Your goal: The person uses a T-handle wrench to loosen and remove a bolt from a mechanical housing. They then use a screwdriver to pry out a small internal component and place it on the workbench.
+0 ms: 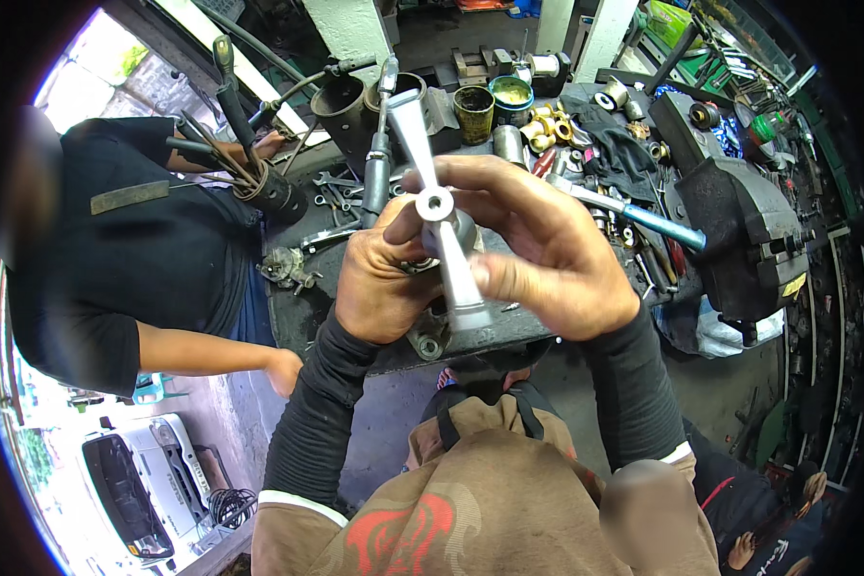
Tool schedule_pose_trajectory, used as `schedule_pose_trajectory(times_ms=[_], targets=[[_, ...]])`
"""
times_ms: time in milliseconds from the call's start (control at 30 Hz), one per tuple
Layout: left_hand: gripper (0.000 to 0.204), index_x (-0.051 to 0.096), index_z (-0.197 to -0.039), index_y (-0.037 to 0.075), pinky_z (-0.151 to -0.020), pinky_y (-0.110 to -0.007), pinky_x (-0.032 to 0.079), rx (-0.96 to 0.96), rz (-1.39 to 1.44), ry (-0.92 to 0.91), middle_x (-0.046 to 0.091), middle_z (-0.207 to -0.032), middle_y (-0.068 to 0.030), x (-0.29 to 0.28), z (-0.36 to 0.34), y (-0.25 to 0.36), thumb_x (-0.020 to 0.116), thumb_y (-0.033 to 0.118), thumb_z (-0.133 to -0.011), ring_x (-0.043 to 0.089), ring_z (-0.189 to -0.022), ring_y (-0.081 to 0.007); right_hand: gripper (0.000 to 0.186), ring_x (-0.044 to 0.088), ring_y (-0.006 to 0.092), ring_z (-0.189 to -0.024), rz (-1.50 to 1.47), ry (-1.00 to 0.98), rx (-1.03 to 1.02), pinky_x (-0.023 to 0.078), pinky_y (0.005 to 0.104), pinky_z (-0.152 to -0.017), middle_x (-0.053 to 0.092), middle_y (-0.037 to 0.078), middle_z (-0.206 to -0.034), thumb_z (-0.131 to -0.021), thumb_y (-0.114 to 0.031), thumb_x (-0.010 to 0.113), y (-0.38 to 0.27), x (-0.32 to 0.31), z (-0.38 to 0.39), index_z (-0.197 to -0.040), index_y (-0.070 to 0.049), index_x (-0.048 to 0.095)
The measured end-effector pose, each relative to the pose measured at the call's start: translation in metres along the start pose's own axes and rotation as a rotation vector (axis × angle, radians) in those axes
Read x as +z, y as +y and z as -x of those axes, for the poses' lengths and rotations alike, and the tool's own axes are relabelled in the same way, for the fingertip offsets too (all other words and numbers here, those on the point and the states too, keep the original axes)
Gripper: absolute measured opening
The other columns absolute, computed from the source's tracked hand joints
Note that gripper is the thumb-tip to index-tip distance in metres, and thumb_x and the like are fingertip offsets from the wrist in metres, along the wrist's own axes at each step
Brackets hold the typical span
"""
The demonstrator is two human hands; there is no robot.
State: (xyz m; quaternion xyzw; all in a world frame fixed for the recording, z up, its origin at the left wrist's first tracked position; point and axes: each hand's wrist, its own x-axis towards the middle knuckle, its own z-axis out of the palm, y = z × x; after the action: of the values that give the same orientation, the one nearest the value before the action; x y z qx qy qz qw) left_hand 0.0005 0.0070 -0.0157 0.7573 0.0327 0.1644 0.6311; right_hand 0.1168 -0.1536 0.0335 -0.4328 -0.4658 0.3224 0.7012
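Above the bench edge, in front of me, is a silvery metal part with two flat arms [463,286] and a round, holed hub at its centre; its arm ends are smeared by motion. My left hand [379,274] is closed round the body below the hub, most of which the fingers and arms hide. Curved about the other side is my right hand [562,254], its thumb against the lower arm and its fingertips near the upper one. A metal piece with a round hole [430,344] lies under the hands on the dark workbench [331,312].
A blue-handled hammer [634,213] and a dark bench vise [739,221] are at the right. Brass fittings [547,125], tins [473,110] and several wrenches [331,197] crowd the bench. A co-worker in black [154,250] stands at the left, one hand near a can of rods [276,197].
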Motion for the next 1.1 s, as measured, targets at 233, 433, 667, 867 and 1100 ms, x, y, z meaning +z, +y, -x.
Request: schedule_pose_trajectory(times_ms=[233, 433, 667, 867, 1100], targets=[[0.025, 0.078, -0.104, 0.006, -0.097, -0.037, 0.051, -0.04, -0.063, 0.003, 0.072, -0.11, -0.0074, 0.001, -0.001, 0.0, 0.083, 0.012, -0.08, 0.067, -0.106, -0.0222, 0.056, 0.064, 0.0181, -0.107, 0.081, 0.142, 0.06, 0.05, 0.0339, -0.1, 0.067, 0.01, -0.116, -0.081, -0.01, 0.086, -0.005, 0.005, 0.004, -0.127, 0.004, 0.058], [0.03, 0.078, -0.103, 0.006, -0.104, -0.038, 0.05, -0.056, 0.001, -0.034, 0.069, -0.123, -0.0105, 0.003, -0.002, 0.009, 0.084, -0.001, -0.075, 0.063, -0.121, -0.0239, 0.04, 0.066, 0.0178, -0.103, 0.136, 0.004, 0.028, 0.051, 0.0328, -0.094, 0.071, 0.009, -0.108, -0.098, -0.024, 0.071, 0.0, -0.012, 0.0, -0.13, -0.001, 0.066], [0.025, 0.08, -0.099, 0.004, -0.097, -0.036, 0.053, 0.073, -0.079, -0.033, 0.073, -0.112, -0.0089, 0.0, -0.004, 0.002, 0.084, 0.002, -0.074, 0.067, -0.109, -0.0213, 0.077, 0.064, 0.0219, -0.114, 0.263, 0.019, -0.123, 0.051, 0.0357, -0.103, 0.064, 0.013, -0.122, -0.076, -0.011, 0.09, 0.003, -0.001, 0.002, -0.14, 0.005, 0.05], [0.027, 0.079, -0.102, 0.006, -0.095, -0.036, 0.054, -0.05, -0.066, -0.009, 0.073, -0.114, -0.0089, 0.004, -0.003, 0.006, 0.085, 0.009, -0.076, 0.068, -0.107, -0.0237, 0.049, 0.066, 0.0126, -0.097, 0.039, 0.174, 0.053, 0.056, 0.0279, -0.083, 0.066, 0.006, -0.106, -0.083, -0.007, 0.084, -0.001, 0.007, -0.001, -0.124, 0.003, 0.058], [0.029, 0.08, -0.101, 0.007, -0.098, -0.037, 0.051, -0.04, -0.002, -0.092, 0.072, -0.112, -0.0094, -0.002, -0.003, -0.001, 0.084, -0.001, -0.073, 0.066, -0.109, -0.0242, 0.047, 0.067, 0.0168, -0.108, -0.009, -0.008, 0.083, 0.055, 0.0306, -0.09, 0.069, 0.012, -0.122, -0.097, -0.022, 0.073, -0.009, -0.015, -0.001, -0.134, 0.004, 0.059]])
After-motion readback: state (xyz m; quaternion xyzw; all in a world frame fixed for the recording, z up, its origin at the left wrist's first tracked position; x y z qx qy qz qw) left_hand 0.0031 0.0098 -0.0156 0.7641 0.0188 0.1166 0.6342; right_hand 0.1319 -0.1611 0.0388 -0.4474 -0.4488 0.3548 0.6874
